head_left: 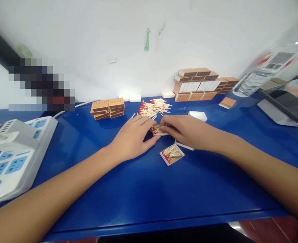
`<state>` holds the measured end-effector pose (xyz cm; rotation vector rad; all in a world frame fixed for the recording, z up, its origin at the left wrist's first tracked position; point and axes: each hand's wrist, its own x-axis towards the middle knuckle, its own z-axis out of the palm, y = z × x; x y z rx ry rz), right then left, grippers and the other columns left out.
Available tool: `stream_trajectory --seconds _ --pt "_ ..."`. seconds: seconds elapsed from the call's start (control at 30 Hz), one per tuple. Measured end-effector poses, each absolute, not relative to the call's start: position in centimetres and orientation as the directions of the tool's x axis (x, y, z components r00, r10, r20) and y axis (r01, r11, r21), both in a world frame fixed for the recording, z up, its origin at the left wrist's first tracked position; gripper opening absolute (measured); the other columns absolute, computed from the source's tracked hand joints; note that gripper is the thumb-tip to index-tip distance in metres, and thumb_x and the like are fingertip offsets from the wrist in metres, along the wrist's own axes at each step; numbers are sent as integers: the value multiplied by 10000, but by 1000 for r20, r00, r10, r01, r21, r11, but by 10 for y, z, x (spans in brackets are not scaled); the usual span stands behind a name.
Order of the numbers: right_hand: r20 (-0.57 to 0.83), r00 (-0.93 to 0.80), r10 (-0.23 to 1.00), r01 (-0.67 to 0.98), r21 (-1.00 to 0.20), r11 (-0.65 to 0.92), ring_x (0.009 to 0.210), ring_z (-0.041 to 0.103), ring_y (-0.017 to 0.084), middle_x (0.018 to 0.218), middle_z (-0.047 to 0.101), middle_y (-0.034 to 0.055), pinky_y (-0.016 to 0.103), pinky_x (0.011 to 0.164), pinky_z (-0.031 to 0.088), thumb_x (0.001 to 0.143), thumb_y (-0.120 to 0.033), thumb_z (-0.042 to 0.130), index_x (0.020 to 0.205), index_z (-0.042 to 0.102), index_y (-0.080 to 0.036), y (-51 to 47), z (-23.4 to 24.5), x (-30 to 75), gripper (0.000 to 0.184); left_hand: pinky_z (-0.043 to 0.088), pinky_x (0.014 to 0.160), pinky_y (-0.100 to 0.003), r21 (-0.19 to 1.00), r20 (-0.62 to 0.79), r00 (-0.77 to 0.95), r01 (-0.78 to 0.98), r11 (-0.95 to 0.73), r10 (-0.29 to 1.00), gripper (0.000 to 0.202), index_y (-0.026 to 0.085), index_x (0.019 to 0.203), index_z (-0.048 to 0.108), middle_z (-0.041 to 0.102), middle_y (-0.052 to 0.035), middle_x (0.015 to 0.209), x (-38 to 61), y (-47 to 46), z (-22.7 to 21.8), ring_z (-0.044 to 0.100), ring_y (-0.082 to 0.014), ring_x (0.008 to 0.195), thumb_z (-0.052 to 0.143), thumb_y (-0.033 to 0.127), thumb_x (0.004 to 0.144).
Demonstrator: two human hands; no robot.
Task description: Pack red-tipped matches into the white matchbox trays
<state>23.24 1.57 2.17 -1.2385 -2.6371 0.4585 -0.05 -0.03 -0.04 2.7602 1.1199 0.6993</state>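
A small white matchbox tray (158, 130) with red-tipped matches sits between my hands on the blue table. My left hand (135, 136) grips its left end, thumb along the near side and fingers over the far side. At the tray's right end, my right hand (187, 130) has thumb and fingers pinched together over the matches; what lies between the fingertips is hidden. Another filled matchbox tray (172, 154) lies nearer to me. Partly under my right hand is a white tray (184, 145). Just beyond my hands spreads a pile of loose matches (154, 108).
Stacked matchboxes (107, 108) stand at back left, and a larger matchbox stack (197, 86) leans near the wall. A white tray (198, 116) and an orange matchbox sleeve (227, 102) lie to the right. A power strip (41, 148) is left; a plastic bottle (255, 79) stands right.
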Motion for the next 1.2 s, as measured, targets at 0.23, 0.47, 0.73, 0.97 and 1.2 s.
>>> stream_trajectory --seconds 0.23,0.47,0.73,0.97,1.2 --pt "49 -638 768 709 -353 611 755 571 201 849 638 49 319 666 320 1096 -394 393 932 532 -223 16 21 233 275 510 980 -419 241 378 630 640 -730 678 264 166 1189 668 728 -78 1125 0 0 -1 649 -256 1079 638 377 1033" --pt "46 -631 774 714 -354 604 763 572 202 868 641 54 323 671 320 1093 -393 393 944 540 -219 16 21 232 272 510 975 -419 241 379 629 641 -729 679 254 174 1186 664 730 -78 1129 -1 0 -1 652 -259 1079 637 375 1034" --pt "38 -629 776 719 -349 600 752 564 195 867 638 52 322 670 318 1090 -383 403 920 523 -221 15 22 231 264 511 972 -416 243 374 628 644 -725 683 247 182 1185 661 730 -82 1136 0 -1 0 654 -262 1086 632 376 1036" --pt "31 -626 779 724 -346 596 760 571 205 866 644 57 325 667 321 1097 -390 385 937 529 -224 14 23 232 273 508 978 -422 248 372 630 641 -727 682 250 184 1189 657 730 -80 1137 0 0 0 651 -260 1079 628 379 1037" --pt "31 -630 776 725 -337 601 759 566 203 864 632 52 323 669 317 1095 -392 389 927 511 -226 15 22 232 265 502 978 -414 246 363 630 646 -722 687 237 189 1180 658 727 -79 1131 0 -1 2 650 -259 1074 624 375 1037"
